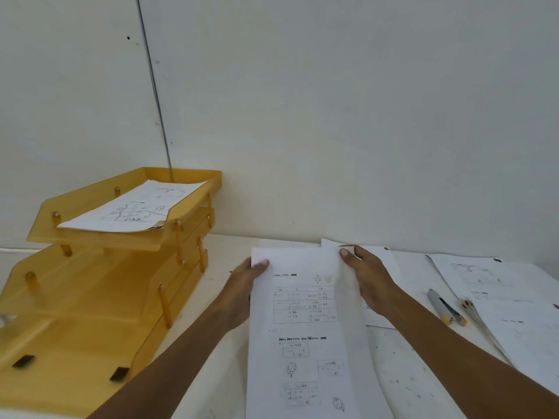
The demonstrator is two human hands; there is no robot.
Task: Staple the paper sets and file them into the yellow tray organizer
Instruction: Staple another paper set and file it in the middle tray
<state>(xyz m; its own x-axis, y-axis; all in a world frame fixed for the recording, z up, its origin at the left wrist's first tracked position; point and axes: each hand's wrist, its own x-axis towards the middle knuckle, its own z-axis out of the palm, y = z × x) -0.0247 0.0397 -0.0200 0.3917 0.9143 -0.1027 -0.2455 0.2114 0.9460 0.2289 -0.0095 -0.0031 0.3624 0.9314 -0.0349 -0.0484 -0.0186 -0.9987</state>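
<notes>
A white printed paper set (305,328) is held above the table in front of me. My left hand (242,285) grips its upper left edge, thumb on top. My right hand (367,279) grips its upper right corner, thumb on top. The yellow tray organizer (99,297) stands at the left with stacked tiers. Its top tier (193,204) holds a printed paper set (136,207). A grey and yellow stapler (446,306) lies on the table right of my right hand, untouched.
More white paper sheets (502,297) lie spread over the right side of the white table (223,252). A further sheet (381,316) lies under my right hand. A white wall (332,116) rises just behind the table.
</notes>
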